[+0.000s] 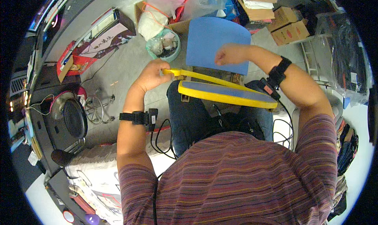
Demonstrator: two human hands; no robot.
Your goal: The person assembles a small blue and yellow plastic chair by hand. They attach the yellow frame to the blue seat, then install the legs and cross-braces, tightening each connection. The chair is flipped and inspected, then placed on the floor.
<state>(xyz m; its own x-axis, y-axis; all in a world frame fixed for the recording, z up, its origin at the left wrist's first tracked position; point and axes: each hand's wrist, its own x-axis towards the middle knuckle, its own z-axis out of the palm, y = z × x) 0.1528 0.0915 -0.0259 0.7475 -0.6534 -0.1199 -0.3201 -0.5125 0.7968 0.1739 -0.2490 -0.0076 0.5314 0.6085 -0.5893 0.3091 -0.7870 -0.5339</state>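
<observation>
While our left hand (155, 74) pinches a long yellow strip (214, 80), a flat grey-blue board with yellow edges (226, 92) sits over our legs (183, 126). Our blurry right hand (231, 54) is near a plain blue panel (204, 41); we can't tell if its fingers grip anything.

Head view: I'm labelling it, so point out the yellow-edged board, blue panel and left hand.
Yellow-edged board (225, 92), head view: top face.
Blue panel (212, 38), head view: its face.
Left hand (151, 74), head view: its middle.
</observation>
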